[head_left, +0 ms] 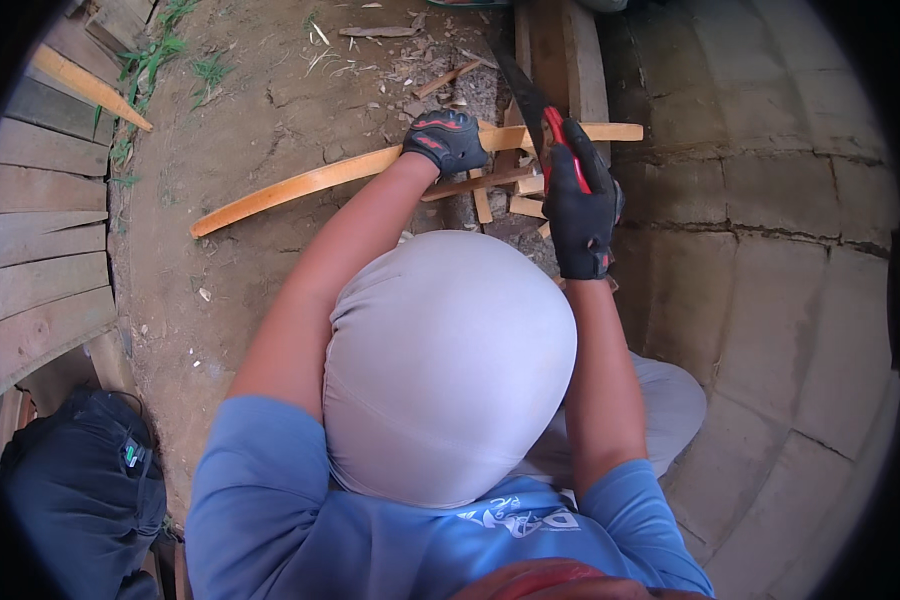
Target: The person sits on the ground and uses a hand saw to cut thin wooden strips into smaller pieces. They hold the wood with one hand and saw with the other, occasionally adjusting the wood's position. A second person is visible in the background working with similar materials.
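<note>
A long, pale wooden strip lies crosswise in front of my knee, one end at the left over the dirt and the other out to the right. My left hand, in a black glove with red marks, is closed around its middle part. In my right hand, gloved the same way, is the red and black handle of a hand saw. The dark blade points away from me and crosses the strip right of my left hand. Whether its teeth touch the wood I cannot tell.
Several short wood offcuts lie below the strip. A wooden beam runs away from me beyond it. Block wall or paving borders the right side, wooden planks the left. A dark bag or cloth is at lower left.
</note>
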### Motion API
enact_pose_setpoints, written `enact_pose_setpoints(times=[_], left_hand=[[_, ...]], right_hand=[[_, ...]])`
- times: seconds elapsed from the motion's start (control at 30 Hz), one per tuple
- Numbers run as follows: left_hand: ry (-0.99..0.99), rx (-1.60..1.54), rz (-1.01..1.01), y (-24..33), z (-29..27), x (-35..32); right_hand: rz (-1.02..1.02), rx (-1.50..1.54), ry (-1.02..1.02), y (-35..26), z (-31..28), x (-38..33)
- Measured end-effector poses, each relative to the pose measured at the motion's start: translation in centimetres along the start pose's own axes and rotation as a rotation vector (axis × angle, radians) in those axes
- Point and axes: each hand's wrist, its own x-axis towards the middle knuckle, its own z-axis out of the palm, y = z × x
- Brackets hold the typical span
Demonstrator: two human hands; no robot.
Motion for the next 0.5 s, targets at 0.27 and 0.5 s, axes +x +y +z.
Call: enact_pose_setpoints(times=[0.27,0.5], left_hand=[[0.012,-0.031,-0.007,0.2,-0.3,0.1],[-0.001,-0.003,0.007,0.2,-0.4,0.0]], right_hand=[[-0.207,-0.043,0.091,0.5,1.4,2.0],[-0.152,-0.043,0.037,1.3,2.3,2.7]])
